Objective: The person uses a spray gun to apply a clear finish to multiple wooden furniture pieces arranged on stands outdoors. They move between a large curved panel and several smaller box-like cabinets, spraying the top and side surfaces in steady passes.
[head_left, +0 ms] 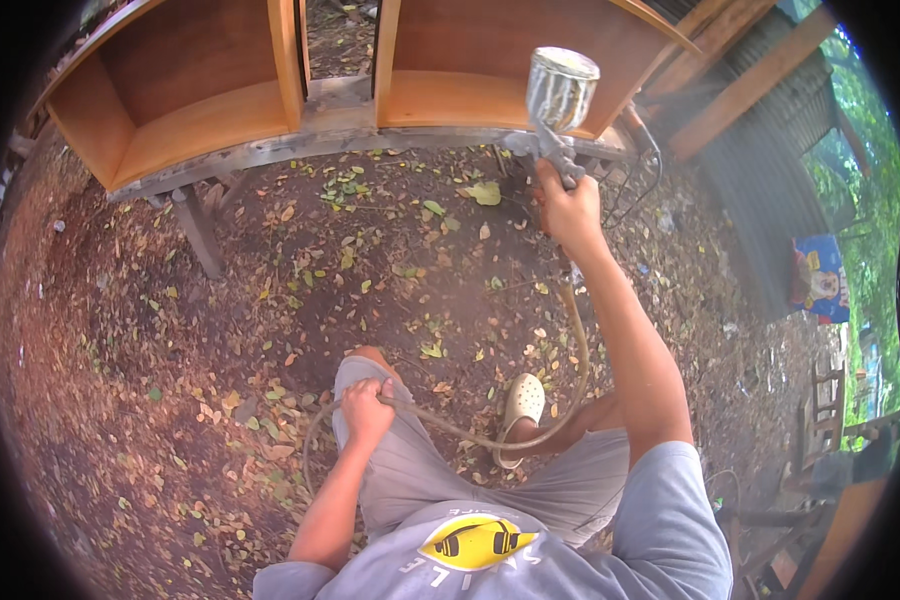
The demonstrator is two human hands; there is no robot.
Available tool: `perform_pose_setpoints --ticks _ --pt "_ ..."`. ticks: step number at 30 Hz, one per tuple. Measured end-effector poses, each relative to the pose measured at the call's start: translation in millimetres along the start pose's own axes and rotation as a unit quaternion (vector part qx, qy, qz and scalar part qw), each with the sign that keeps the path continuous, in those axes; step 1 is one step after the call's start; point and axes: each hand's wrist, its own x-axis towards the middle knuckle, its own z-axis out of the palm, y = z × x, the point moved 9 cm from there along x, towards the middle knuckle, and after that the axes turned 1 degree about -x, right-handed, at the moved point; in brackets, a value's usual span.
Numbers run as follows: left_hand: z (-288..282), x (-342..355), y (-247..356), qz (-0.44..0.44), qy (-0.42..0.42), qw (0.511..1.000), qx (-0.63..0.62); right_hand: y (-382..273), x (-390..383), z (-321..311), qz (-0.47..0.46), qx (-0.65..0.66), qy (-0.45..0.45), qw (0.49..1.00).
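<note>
My right hand [570,212] is stretched forward and wrapped round the handle of a paint spray gun [562,92]. The gun's metal cup sits on top, streaked with pale paint, in front of the right-hand wooden cabinet [450,98]. From below the handle an air hose [582,340] loops down past my right leg and across to my left. Close to my left knee, my left hand [367,408] is closed round that hose. The cabinet's open, orange-brown inside faces me. Whether paint is coming out of the nozzle I cannot tell.
A second open cabinet [195,105] stands at the left on the same wooden bench [270,152], whose leg [198,232] reaches the leaf-strewn ground [220,330]. Corrugated metal sheets [760,190] and wooden beams [755,85] lie at the right, near a blue printed bag [820,278].
</note>
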Motion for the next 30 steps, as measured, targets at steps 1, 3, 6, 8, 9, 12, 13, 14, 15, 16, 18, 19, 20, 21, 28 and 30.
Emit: perform_pose_setpoints --ticks 1,3,6,8,9,12,13,14,15,16,18,19,20,21,28,30 --pt "-1.2 -0.2 -0.5 -0.002 -0.002 1.000 0.000 6.1 2.0 -10.3 -0.008 -0.010 0.013 1.000" --pt "-3.8 -0.3 -0.7 -0.001 -0.003 1.000 0.001 14.1 2.7 -34.5 -0.023 -0.029 0.039 0.999" --pt "-5.0 1.3 0.4 0.009 -0.006 1.000 0.008 31.7 7.7 -76.7 -0.036 -0.041 0.102 0.993" --pt "-4.8 1.8 -1.1 0.008 -0.014 1.000 0.022 34.0 6.7 -99.4 -0.047 -0.080 0.138 0.986" --pt "-3.6 2.1 -3.9 0.005 -0.018 0.999 0.026 38.3 8.6 -111.2 -0.051 -0.080 0.153 0.984" --pt "0.1 2.0 -9.6 -0.004 -0.017 0.999 0.034 55.0 16.0 -140.7 -0.023 -0.078 0.178 0.981" --pt "-0.3 1.8 -10.6 -0.004 -0.010 0.999 0.034 53.7 16.8 -148.9 -0.027 -0.090 0.194 0.976" --pt "-1.1 2.0 -11.9 -0.005 -0.003 0.999 0.034 51.9 18.2 -156.3 -0.032 -0.101 0.210 0.972" --pt "3.1 4.8 -11.7 -0.008 -0.050 0.998 0.043 53.5 18.9 -163.1 -0.035 -0.111 0.226 0.967" --pt "6.4 6.2 -11.8 -0.011 -0.097 0.994 0.053 47.6 16.1 -170.6 -0.071 -0.164 0.261 0.949" --pt "7.5 7.6 6.8 0.047 -0.208 0.973 0.082 46.8 9.4 -176.6 -0.060 -0.210 0.275 0.936" --pt "4.0 5.3 25.3 0.108 -0.274 0.950 0.102 41.7 3.8 -178.3 -0.055 -0.232 0.281 0.930" --pt "-2.1 0.4 42.2 0.161 -0.336 0.920 0.124 37.1 -0.2 -168.9 -0.022 -0.207 0.234 0.950" --pt "2.5 2.8 59.4 0.151 -0.430 0.890 0.024 44.6 -3.7 -163.5 -0.008 -0.171 0.207 0.963" --pt "-74.6 133.5 323.2 0.417 -0.022 0.893 -0.168 33.4 -35.1 -78.5 0.042 0.140 -0.052 0.988" --pt "-88.9 144.4 382.1 0.478 0.104 0.856 -0.169 46.6 -37.8 -66.1 0.029 0.182 -0.093 0.978"
